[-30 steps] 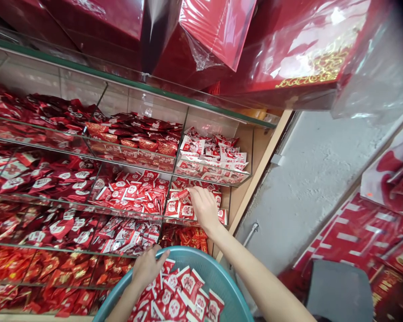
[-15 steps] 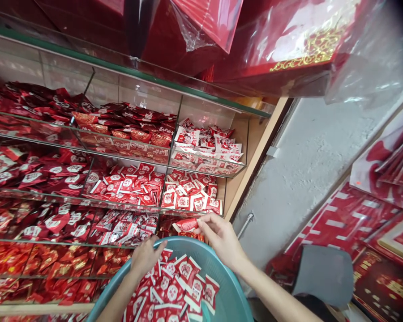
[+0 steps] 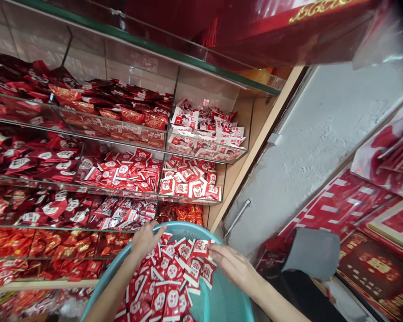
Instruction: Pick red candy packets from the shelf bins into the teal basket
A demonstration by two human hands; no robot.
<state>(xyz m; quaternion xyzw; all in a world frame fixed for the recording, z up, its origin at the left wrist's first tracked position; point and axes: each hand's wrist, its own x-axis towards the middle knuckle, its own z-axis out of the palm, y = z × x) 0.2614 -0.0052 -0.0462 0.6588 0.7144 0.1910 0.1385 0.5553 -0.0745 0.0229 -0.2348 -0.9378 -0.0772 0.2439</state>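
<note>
A teal plastic basket stands at the bottom centre, with many small red-and-white packets piled in its left and middle part. My right hand is over the basket's right side, its thumb and fingers pinching one red-and-white packet just above the pile. At the basket's upper left rim is my left hand, fingers bent over the edge and thumb stretched apart, with no packet visible in it.
Glass-fronted shelves of red packets fill the left and middle. A glass shelf edge with red boxes above crosses the top. To the right are a grey wall, a grey chair and a dark red box.
My right hand has moved down from the shelf front to over the basket, with the packet between its fingers. The view has shifted, so the shelves sit higher. My left hand stays at the rim.
</note>
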